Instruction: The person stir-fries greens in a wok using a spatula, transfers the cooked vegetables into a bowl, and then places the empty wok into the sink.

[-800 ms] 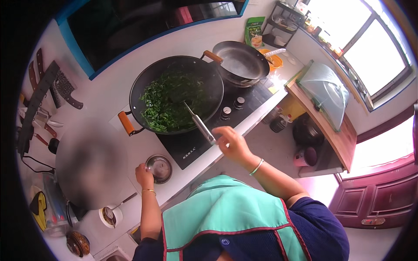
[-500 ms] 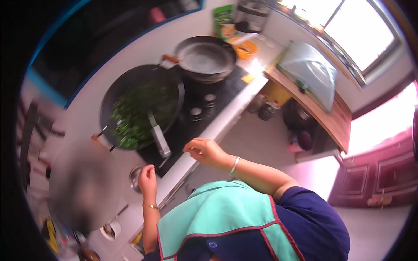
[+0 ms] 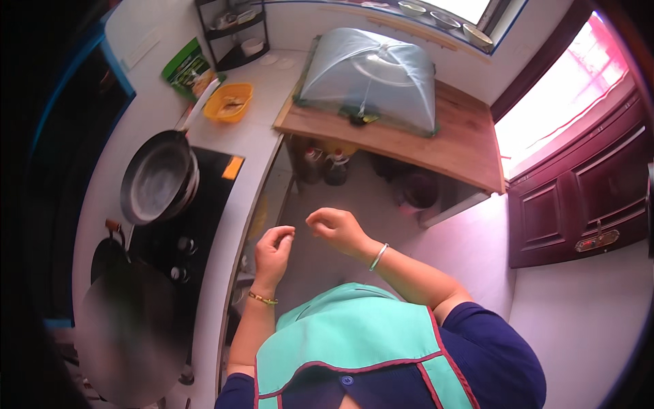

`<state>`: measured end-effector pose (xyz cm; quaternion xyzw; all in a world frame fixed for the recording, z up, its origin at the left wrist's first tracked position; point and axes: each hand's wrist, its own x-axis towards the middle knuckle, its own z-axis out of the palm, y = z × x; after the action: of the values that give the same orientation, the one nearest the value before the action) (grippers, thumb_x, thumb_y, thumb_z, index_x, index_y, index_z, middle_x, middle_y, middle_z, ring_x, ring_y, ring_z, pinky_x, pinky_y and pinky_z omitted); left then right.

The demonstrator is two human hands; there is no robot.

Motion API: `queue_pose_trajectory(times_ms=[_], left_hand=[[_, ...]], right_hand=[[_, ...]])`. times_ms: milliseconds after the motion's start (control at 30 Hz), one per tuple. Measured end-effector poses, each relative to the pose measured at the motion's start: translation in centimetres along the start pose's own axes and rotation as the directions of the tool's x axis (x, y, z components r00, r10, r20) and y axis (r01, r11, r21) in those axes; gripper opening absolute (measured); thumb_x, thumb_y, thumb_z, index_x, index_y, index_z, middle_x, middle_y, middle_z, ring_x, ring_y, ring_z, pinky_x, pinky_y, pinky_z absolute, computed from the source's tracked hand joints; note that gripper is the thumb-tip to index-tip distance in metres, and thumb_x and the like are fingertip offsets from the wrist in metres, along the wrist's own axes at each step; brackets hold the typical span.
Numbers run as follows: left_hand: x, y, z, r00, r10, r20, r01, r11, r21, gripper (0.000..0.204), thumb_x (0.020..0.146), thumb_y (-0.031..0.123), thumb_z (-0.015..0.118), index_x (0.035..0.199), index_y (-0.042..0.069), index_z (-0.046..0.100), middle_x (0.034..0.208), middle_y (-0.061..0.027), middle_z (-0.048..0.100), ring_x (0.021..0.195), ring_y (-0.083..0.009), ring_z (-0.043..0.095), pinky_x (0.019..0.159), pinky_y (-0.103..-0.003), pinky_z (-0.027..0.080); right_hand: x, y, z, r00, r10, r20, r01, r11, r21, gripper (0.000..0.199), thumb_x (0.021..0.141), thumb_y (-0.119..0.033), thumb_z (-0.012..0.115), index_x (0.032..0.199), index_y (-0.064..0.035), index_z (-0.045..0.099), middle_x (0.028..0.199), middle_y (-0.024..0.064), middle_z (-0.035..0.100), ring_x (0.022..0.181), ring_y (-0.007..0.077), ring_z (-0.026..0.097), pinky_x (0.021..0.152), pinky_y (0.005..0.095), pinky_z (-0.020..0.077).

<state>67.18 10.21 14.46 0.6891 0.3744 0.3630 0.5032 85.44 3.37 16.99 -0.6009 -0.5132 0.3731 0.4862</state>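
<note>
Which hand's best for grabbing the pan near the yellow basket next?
Probably the left hand: it looks empty and nearer the pan. The right hand looks empty too, but farther away.

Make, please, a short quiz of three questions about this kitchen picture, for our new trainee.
1. What can be seen held in the left hand and the right hand?
2. True or false: the see-through cover stands on the wooden table.
3. Which colour is the basket near the green bag? A) white B) orange-yellow C) blue

Key: 1. Nothing visible. 2. True. 3. B.
</note>
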Motion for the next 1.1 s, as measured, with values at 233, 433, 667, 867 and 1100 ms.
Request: queue_pose_trajectory(times_ms=[233,433,667,867,1100], left_hand=[[13.4,0.8,10.2,0.965,-0.013,0.262,0.033,0.997,-0.074,0.013,0.087,0.003,0.059,0.097,0.001,0.066,0.088,-0.0035,0.064,0.078,-0.0087,0.060,0.070,-0.022,0.049],[25.9,-5.0,16.4,0.939,-0.085,0.333,0.158,0.968,-0.197,0.014,0.087,0.006,0.058,0.098,0.001,0.066,0.085,-0.0017,0.067,0.078,-0.0076,0.060,0.070,-0.022,0.049],[38.0,-4.2,22.3,0.895,0.010,0.446,0.018,0.998,-0.057,0.013,0.087,0.008,0.060,0.096,0.001,0.066,0.086,-0.0021,0.067,0.078,-0.0079,0.060,0.071,-0.022,0.048],[49.5,3.4,28.4,0.876,0.342,0.341,-0.352,0.935,-0.035,0.012,0.086,0.007,0.063,0.097,0.002,0.066,0.087,-0.0046,0.065,0.077,-0.0108,0.062,0.070,-0.023,0.050],[60.1,7.8,34.5,0.811,0.472,0.346,-0.579,0.729,0.365,0.032,0.077,0.014,0.070,0.109,0.012,0.064,0.096,-0.0059,0.063,0.090,-0.0227,0.061,0.079,-0.036,0.050]], right_hand=[[7.8,5.3,-9.8,0.958,0.247,-0.147,-0.174,0.906,0.385,0.017,0.088,-0.007,0.056,0.102,0.0007,0.063,0.094,0.0068,0.064,0.078,0.0135,0.064,0.071,0.0264,0.0527],[15.7,9.9,-15.6,0.887,0.400,-0.232,-0.249,0.836,0.488,0.016,0.090,-0.009,0.057,0.101,-0.0005,0.062,0.091,0.0056,0.065,0.074,0.0115,0.064,0.067,0.0246,0.0520],[23.1,13.0,-22.8,0.779,0.343,-0.525,-0.154,0.916,0.370,0.017,0.090,-0.012,0.060,0.099,0.0013,0.065,0.089,0.0061,0.067,0.074,0.0115,0.064,0.067,0.0246,0.0519],[31.7,8.6,-32.4,0.701,0.056,-0.711,0.014,0.996,0.093,0.014,0.087,-0.010,0.062,0.094,0.0020,0.066,0.079,0.0060,0.068,0.068,0.0086,0.063,0.063,0.0234,0.0498],[39.9,6.4,-41.5,0.659,-0.249,-0.710,-0.111,0.901,-0.418,0.015,0.084,-0.013,0.062,0.096,-0.0056,0.068,0.091,0.0104,0.065,0.079,0.0235,0.066,0.071,0.0342,0.0522]])
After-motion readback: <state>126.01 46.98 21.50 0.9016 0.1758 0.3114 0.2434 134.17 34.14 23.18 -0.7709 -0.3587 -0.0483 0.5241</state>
